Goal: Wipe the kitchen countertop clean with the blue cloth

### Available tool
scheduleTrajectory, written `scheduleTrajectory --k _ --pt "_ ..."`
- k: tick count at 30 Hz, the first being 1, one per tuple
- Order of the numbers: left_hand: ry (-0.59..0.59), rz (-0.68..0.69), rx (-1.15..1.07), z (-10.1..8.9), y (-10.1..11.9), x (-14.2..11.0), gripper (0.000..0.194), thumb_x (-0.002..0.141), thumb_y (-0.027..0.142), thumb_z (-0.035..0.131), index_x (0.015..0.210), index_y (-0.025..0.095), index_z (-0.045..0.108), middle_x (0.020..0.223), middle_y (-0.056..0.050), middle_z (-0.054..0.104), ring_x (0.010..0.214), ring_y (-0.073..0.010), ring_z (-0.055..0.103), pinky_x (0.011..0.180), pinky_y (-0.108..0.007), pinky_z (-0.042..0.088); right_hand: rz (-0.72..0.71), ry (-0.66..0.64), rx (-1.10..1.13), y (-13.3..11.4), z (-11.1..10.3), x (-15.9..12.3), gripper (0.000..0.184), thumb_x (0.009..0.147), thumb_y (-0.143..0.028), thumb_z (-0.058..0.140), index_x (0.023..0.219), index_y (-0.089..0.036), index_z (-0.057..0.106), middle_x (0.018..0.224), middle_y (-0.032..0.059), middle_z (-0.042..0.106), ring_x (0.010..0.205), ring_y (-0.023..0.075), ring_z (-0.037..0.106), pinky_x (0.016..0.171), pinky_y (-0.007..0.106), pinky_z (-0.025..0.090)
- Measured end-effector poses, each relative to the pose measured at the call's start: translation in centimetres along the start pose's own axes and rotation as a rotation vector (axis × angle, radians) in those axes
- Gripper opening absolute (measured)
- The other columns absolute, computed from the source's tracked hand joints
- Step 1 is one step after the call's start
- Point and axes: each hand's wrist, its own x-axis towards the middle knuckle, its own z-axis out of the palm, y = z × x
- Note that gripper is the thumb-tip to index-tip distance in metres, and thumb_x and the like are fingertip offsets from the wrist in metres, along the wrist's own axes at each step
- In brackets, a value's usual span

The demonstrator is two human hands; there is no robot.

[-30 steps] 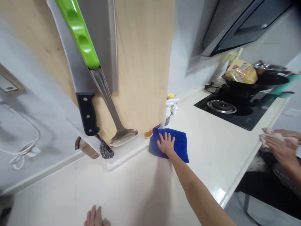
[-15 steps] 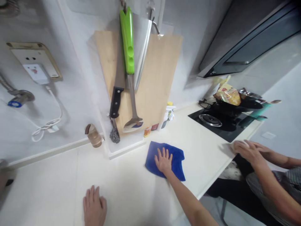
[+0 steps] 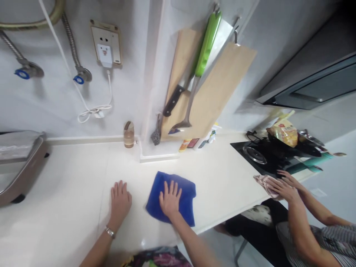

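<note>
My right hand (image 3: 169, 198) lies flat with fingers spread on a blue cloth (image 3: 182, 194), which rests on the white countertop (image 3: 69, 185). My left hand (image 3: 120, 198) lies flat on the bare counter just left of the cloth, fingers stretched out, a bracelet at the wrist. Neither hand grips anything.
A wooden cutting board (image 3: 214, 92), a black-handled knife (image 3: 174, 100) and a green-handled spatula (image 3: 201, 66) hang on the wall behind. A small bottle (image 3: 128, 134) stands by the wall. Another person's hands (image 3: 280, 185) press a light cloth (image 3: 263, 180) beside the black stove (image 3: 267, 157). An appliance (image 3: 19, 163) sits far left.
My right hand has drawn the blue cloth toward me and to the left across the counter. My left hand has come fully into view. The other person's hands shifted along the counter edge.
</note>
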Motion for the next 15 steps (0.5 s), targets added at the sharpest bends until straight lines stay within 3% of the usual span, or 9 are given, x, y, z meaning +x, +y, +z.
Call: scheduleTrajectory --k 4,7,10,15 --pt "-0.011 0.01 -0.009 -0.6 0.1 0.1 0.047 0.093 0.022 0.037 0.132 0.002 0.055 0.149 -0.025 0.049 0.15 -0.0376 0.031 0.121 -0.06 0.024 -0.182 -0.093 0.082 -3.9 -1.1 -2.0 0.068 0.098 -0.053 0.039 0.158 -0.026 0.024 0.166 0.0164 0.02 0.153 0.0433 0.015 0.117 0.073 0.018" --pt "-0.019 0.02 -0.023 -0.9 0.0 0.2 0.048 0.095 0.024 0.036 0.132 0.001 0.056 0.149 -0.027 0.049 0.149 -0.0382 0.031 0.121 -0.061 0.024 -0.288 -0.186 0.116 -4.1 -2.9 -2.8 0.065 0.1 -0.054 0.037 0.158 -0.029 0.023 0.168 0.0135 0.014 0.154 0.0398 0.014 0.121 0.069 0.018" --pt "-0.02 0.039 -0.037 -0.8 -0.2 0.4 0.049 0.096 0.027 0.037 0.132 0.001 0.056 0.149 -0.028 0.048 0.15 -0.0387 0.03 0.121 -0.061 0.024 -0.363 -0.232 0.164 -1.8 -4.6 -3.6 0.067 0.1 -0.054 0.036 0.159 -0.026 0.02 0.168 0.0102 0.017 0.156 0.0325 0.014 0.125 0.061 0.017" --pt "-0.007 0.036 -0.036 -0.3 0.0 0.7 0.049 0.096 0.029 0.037 0.131 0.001 0.056 0.15 -0.026 0.047 0.149 -0.0392 0.031 0.121 -0.061 0.023 -0.379 -0.256 0.181 4.8 -6.3 -5.2 0.07 0.1 -0.053 0.038 0.159 -0.02 0.019 0.166 0.0084 0.026 0.155 0.0258 0.017 0.128 0.054 0.016"
